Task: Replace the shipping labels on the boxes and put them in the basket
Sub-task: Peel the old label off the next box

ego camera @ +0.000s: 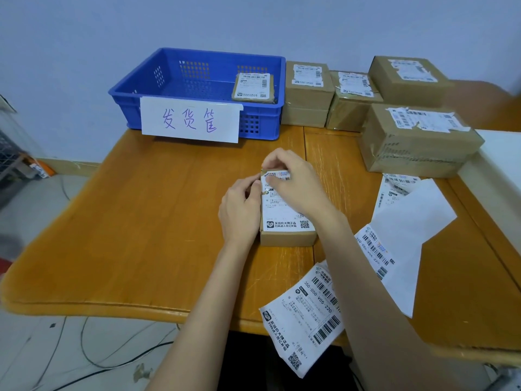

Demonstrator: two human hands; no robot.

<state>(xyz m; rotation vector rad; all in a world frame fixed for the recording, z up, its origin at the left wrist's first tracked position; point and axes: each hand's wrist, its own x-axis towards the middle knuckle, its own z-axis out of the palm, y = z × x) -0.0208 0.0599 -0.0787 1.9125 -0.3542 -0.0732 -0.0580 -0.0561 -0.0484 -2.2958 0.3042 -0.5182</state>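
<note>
A small cardboard box (287, 238) lies in the middle of the wooden table (158, 221) with a white shipping label (284, 218) on its top. My left hand (239, 213) grips the box's left side. My right hand (293, 182) pinches the label at its far upper edge. The blue basket (197, 77) stands at the back and holds one labelled box (253, 88) in its right corner. Fresh labels (304, 314) lie at the table's near edge, under my right forearm.
Several cardboard boxes with torn labels stand at the back right, the nearest (417, 142) close to my right hand. A white backing sheet (406, 235) and more labels (394, 187) lie on the right. A handwritten paper sign (190, 119) hangs on the basket's front. Cables run across the floor.
</note>
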